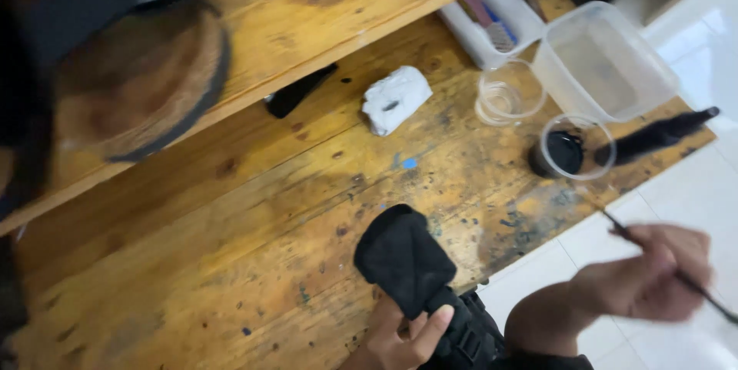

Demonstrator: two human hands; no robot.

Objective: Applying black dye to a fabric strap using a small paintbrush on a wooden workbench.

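1. The left hand (403, 335) pins a black padded fabric piece (405, 260) to the near edge of the wooden table (231, 262); its thumb and fingers are closed round the lower end, where a strap and buckle hang.
2. The right hand (653, 282) is off the table edge over the white floor (692, 47), fingers pinched shut on a thin brush (676, 274). The handle runs past the fingers on both sides, and the tip toward the cup is blurred.
3. Just beyond those fingertips stands a clear cup of black liquid (567, 151), with a dark bottle (653, 138) lying beside it.
4. Farther from the fingers are an empty clear cup (507, 93), a clear plastic tub (607, 59), a white tray of tools (500, 20) and a crumpled white rag (394, 99).
5. Judged from this, the step in hand is carrying the brush between the black liquid and the fabric.
6. The next stroke calls for a steady left grip and a brush tip brought in low, so nothing drips on the wood.
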